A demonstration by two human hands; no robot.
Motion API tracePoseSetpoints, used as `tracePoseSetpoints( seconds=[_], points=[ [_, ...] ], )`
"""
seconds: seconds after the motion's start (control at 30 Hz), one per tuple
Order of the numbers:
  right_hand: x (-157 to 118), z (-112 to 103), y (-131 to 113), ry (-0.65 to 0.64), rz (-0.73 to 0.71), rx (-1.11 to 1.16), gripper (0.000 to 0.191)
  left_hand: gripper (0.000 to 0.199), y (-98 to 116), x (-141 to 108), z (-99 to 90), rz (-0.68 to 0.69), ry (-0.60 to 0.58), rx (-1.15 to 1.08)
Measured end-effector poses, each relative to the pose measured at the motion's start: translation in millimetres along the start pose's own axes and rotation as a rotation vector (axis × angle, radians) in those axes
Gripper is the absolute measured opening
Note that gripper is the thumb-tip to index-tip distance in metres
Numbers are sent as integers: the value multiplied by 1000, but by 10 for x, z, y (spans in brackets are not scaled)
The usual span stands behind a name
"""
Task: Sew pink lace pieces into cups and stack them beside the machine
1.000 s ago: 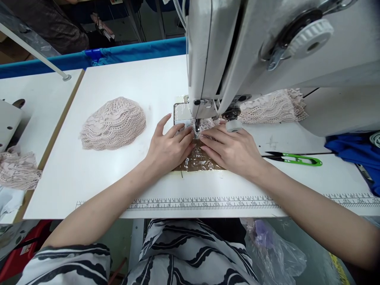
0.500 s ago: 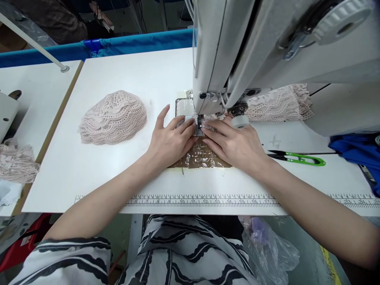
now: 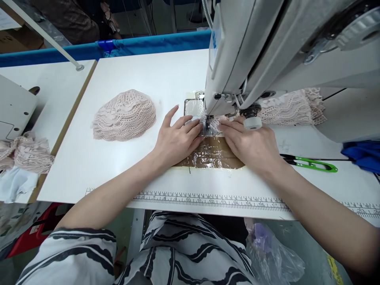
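My left hand (image 3: 178, 136) lies on the sewing machine's bed just left of the presser foot (image 3: 208, 123), its fingers stretched out and its index finger raised. On the other side of the foot, my right hand (image 3: 251, 144) has its fingers closed on the edge of a small piece of pale pink lace (image 3: 218, 123). Part of that lace is under the foot, and my fingers hide some of it. The sewing machine (image 3: 237, 51) head rises above both hands. Shiny brown tape (image 3: 208, 154) covers the bed in front of them.
A stack of pink lace pieces (image 3: 124, 114) lies left; more lace (image 3: 292, 107) sits behind my right hand. Green thread snips (image 3: 314, 164) are at the right. A printed ruler (image 3: 190, 198) runs along the table's front edge. Another person's arm (image 3: 68, 19) shows beyond the blue cloth (image 3: 160, 41).
The view has swung a little left, so things appear further right. My right hand has drawn slightly away from the presser foot, showing more lace between them. The left hand stays beside the foot.
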State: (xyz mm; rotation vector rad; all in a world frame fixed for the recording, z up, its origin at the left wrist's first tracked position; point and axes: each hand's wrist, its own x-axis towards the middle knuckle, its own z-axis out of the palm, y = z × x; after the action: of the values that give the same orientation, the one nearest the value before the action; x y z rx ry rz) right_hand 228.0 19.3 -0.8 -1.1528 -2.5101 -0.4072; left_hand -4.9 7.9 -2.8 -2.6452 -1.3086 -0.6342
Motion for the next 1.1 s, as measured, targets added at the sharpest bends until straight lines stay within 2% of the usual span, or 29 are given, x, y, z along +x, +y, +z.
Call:
tracePoseSetpoints(
  seconds=[0.1, 0.2, 0.27, 0.33, 0.43, 0.47, 0.53, 0.6, 0.63, 0.7, 0.8, 0.83, 0.87, 0.9, 0.93, 0.97, 1.0, 1.03, 1.07, 1.1],
  points=[
    [20, -79, 12, 8, 82, 78, 39, 29, 37, -9, -55, 21, -7, -26],
    [21, -201, 7, -46, 222, 536, 31, 32, 72, -8, -101, 41, -13, -144],
    [22, -278, -1, -133, 324, 941, 24, 26, 61, -4, -124, 39, -20, -358],
    [28, -330, -11, -194, 436, 1241, 27, 15, 14, 1, -156, -15, -67, -671],
    [48, -360, -50, -247, 544, 1446, 31, 15, -67, 17, -279, -167, -138, -1035],
    [58, -365, -73, -264, 545, 1463, 31, 16, -74, 26, -353, -203, -112, -1053],
    [84, -383, -134, -255, 499, 1427, 27, 16, -30, 36, -554, -183, -6, -934],
    [107, -419, -205, -210, 438, 1344, 21, 13, 96, 5, -807, -66, 60, -697],
    [113, -443, -237, -203, 411, 1308, 19, 10, 180, -34, -938, -1, 36, -598],
    [109, -495, -288, -227, 358, 1264, 17, 13, 350, -156, -1168, 99, -129, -505],
    [80, -555, -335, -246, 269, 1257, 21, 7, 486, -371, -1340, 233, -475, -720],
    [75, -569, -354, -235, 241, 1273, 24, 8, 480, -424, -1335, 202, -504, -803],
    [76, -583, -378, -229, 217, 1293, 28, 10, 448, -458, -1302, 125, -460, -859],
    [84, -599, -410, -228, 202, 1309, 29, 12, 394, -474, -1243, 2, -359, -881],
    [98, -618, -449, -226, 192, 1313, 26, 16, 324, -473, -1168, -131, -189, -857],
    [116, -642, -494, -219, 184, 1305, 20, 31, 245, -461, -1084, -193, -79, -815],
    [136, -670, -540, -215, 176, 1289, 14, 52, 161, -447, -1000, -212, -77, -803],
    [152, -699, -583, -207, 170, 1272, 9, 65, 78, -440, -925, -205, -148, -830],
    [161, -727, -619, -193, 165, 1264, 8, 61, 0, -446, -864, -191, -251, -903],
    [164, -750, -646, -173, 164, 1261, 7, 45, -70, -473, -820, -192, -357, -994]
  ],
)
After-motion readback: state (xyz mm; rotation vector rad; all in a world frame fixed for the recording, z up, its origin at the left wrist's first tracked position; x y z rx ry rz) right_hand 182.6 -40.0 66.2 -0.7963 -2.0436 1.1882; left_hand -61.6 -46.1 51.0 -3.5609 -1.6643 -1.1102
